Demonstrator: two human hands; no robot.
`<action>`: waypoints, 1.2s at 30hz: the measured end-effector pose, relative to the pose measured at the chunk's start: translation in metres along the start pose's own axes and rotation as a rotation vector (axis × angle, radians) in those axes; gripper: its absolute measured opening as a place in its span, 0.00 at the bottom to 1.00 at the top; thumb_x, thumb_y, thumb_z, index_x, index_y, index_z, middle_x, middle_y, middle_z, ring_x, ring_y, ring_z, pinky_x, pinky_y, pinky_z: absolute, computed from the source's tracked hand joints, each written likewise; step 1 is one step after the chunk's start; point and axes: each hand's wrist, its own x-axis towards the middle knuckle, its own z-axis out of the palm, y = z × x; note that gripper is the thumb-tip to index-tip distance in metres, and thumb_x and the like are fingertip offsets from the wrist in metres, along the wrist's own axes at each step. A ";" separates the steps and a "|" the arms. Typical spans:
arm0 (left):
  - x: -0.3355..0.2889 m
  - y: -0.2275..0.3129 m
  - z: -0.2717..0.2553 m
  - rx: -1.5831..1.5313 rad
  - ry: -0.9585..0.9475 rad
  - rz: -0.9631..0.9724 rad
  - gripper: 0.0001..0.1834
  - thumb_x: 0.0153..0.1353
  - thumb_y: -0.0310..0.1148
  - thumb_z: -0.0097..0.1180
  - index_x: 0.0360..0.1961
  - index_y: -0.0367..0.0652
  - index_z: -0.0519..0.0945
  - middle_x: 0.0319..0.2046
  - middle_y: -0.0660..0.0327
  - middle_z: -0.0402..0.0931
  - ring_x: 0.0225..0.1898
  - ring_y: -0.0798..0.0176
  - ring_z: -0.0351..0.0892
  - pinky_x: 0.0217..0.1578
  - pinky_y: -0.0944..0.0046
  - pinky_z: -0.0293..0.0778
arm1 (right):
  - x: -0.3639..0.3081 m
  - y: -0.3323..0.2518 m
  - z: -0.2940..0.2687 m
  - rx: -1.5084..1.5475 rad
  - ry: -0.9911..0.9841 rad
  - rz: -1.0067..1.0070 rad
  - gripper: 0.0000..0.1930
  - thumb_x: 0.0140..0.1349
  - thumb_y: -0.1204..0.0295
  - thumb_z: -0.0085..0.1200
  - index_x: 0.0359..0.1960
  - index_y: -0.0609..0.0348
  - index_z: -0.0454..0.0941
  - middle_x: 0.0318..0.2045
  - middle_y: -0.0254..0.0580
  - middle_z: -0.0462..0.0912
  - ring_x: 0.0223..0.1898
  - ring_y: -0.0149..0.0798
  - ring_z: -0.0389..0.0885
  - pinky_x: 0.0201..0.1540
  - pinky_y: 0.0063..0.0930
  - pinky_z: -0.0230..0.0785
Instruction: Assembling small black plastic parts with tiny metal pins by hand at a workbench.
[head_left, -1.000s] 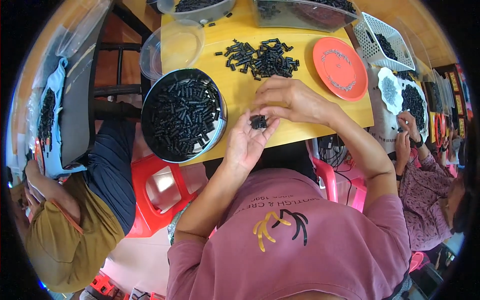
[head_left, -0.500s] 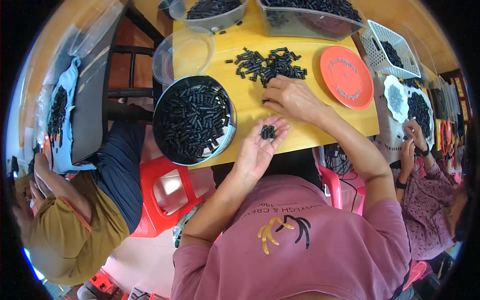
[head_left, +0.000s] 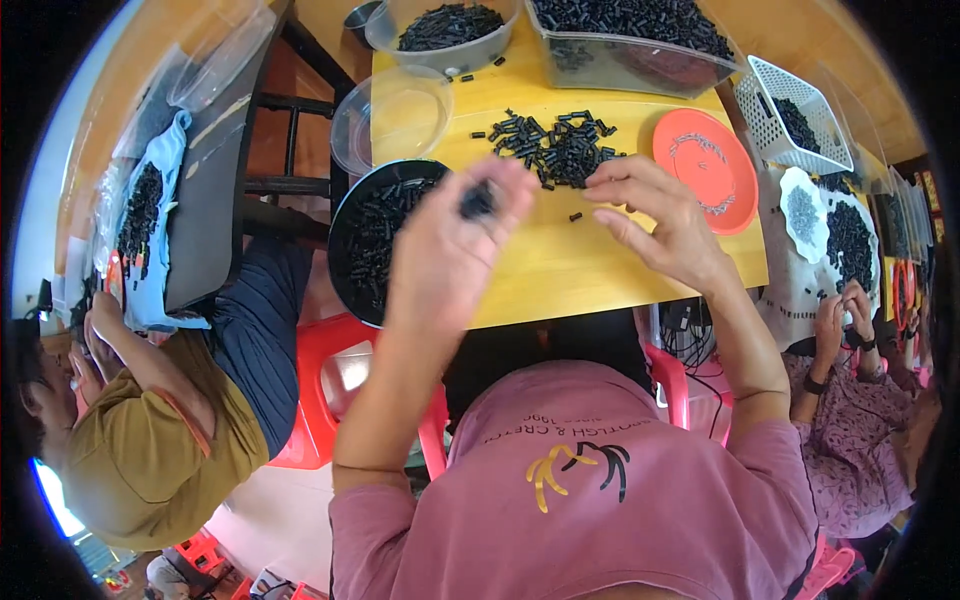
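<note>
My left hand (head_left: 448,240) is raised palm up over the right edge of a round tin (head_left: 335,262), smeared by motion. Several small black cylinders (head_left: 480,200) lie in its palm. The tin is full of the same kind of pieces, and my left hand and forearm cover its right side. My right hand (head_left: 655,222) hovers over the yellow table with fingers spread, and I see nothing held in it. Its fingertips are at the right edge of a loose pile of black cylinders (head_left: 560,148). One single black cylinder (head_left: 575,216) lies on the table just left of that hand.
A red plate (head_left: 735,185) with small silvery bits is at the right. Clear tubs of black pieces (head_left: 640,75) stand at the back, near a transparent lid (head_left: 392,120). A white basket (head_left: 805,150) sits beyond. Co-workers sit at left (head_left: 170,440) and right (head_left: 850,410).
My left hand has risen and moved left and up toward the tin with the black cylinders. My right hand has moved right and spread its fingers; a single cylinder now lies beside it.
</note>
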 end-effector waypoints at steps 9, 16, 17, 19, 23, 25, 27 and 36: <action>0.116 0.119 -0.071 0.520 0.269 0.236 0.16 0.70 0.25 0.48 0.53 0.23 0.71 0.50 0.50 0.73 0.50 0.49 0.76 0.55 0.51 0.76 | -0.043 0.036 -0.005 -0.137 0.187 0.234 0.07 0.61 0.73 0.61 0.39 0.60 0.82 0.41 0.45 0.82 0.44 0.48 0.82 0.46 0.36 0.75; 0.137 0.131 -0.084 0.948 0.355 0.006 0.23 0.69 0.39 0.53 0.59 0.37 0.70 0.54 0.55 0.76 0.48 0.59 0.77 0.47 0.58 0.75 | -0.092 0.068 -0.029 -0.467 0.213 0.286 0.12 0.57 0.71 0.64 0.43 0.58 0.82 0.43 0.43 0.80 0.48 0.48 0.78 0.49 0.41 0.72; 0.143 0.130 -0.084 0.950 0.346 0.001 0.23 0.69 0.39 0.53 0.59 0.37 0.70 0.54 0.55 0.76 0.48 0.59 0.77 0.47 0.58 0.75 | -0.098 0.069 -0.030 -0.474 0.216 0.293 0.12 0.57 0.71 0.64 0.43 0.58 0.82 0.43 0.43 0.80 0.48 0.48 0.78 0.49 0.41 0.72; 0.146 0.135 -0.091 1.187 0.256 0.023 0.22 0.69 0.41 0.54 0.56 0.36 0.75 0.49 0.58 0.79 0.44 0.65 0.78 0.44 0.64 0.74 | -0.103 0.071 -0.028 -0.549 0.185 0.289 0.15 0.54 0.72 0.66 0.44 0.58 0.82 0.45 0.43 0.80 0.50 0.48 0.77 0.54 0.42 0.69; 0.153 0.111 -0.091 1.862 -0.050 0.303 0.20 0.64 0.41 0.56 0.37 0.29 0.83 0.31 0.56 0.83 0.34 0.63 0.80 0.39 0.62 0.74 | -0.117 0.076 -0.025 -0.603 0.164 0.309 0.17 0.52 0.72 0.66 0.45 0.57 0.81 0.47 0.43 0.78 0.50 0.49 0.75 0.53 0.43 0.68; 0.160 0.103 -0.079 1.989 -0.085 0.132 0.19 0.63 0.41 0.56 0.37 0.30 0.83 0.30 0.54 0.83 0.33 0.62 0.80 0.39 0.60 0.74 | -0.121 0.078 -0.022 -0.619 0.191 0.302 0.15 0.53 0.74 0.65 0.43 0.58 0.81 0.47 0.44 0.78 0.48 0.51 0.75 0.52 0.43 0.69; 0.167 0.098 -0.070 2.139 -0.192 -0.003 0.18 0.60 0.41 0.55 0.34 0.34 0.83 0.22 0.59 0.78 0.28 0.66 0.78 0.31 0.62 0.72 | -0.127 0.084 -0.019 -0.616 0.207 0.291 0.16 0.52 0.75 0.64 0.44 0.57 0.82 0.46 0.43 0.78 0.49 0.50 0.75 0.52 0.43 0.68; 0.163 0.080 -0.059 2.195 -0.107 0.066 0.14 0.52 0.35 0.60 0.31 0.30 0.80 0.26 0.43 0.79 0.34 0.48 0.83 0.37 0.53 0.74 | -0.138 0.087 -0.023 -0.626 0.267 0.299 0.14 0.51 0.79 0.62 0.42 0.59 0.82 0.44 0.43 0.79 0.48 0.50 0.75 0.51 0.43 0.70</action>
